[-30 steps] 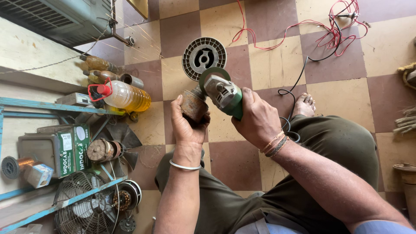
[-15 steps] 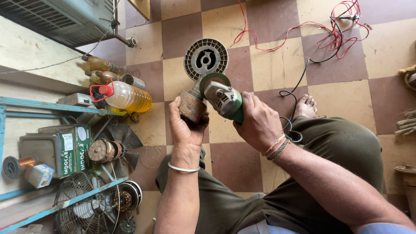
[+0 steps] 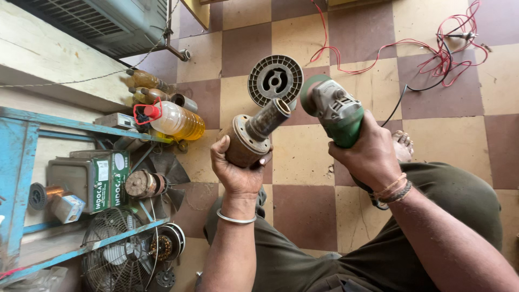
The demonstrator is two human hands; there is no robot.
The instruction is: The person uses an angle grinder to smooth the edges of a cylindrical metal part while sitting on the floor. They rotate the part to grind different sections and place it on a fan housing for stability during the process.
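Your left hand (image 3: pixel 238 172) is wrapped around the wide base of a rusty motor part (image 3: pixel 253 134), its shaft tilted up and to the right. Your right hand (image 3: pixel 372 154) is closed around the body of a green grinder (image 3: pixel 335 111). A second ago the grinder's head touched the part; now the two stand apart, so grinding has paused. A round grille (image 3: pixel 275 80) lies on the checkered floor (image 3: pixel 303 157) behind them.
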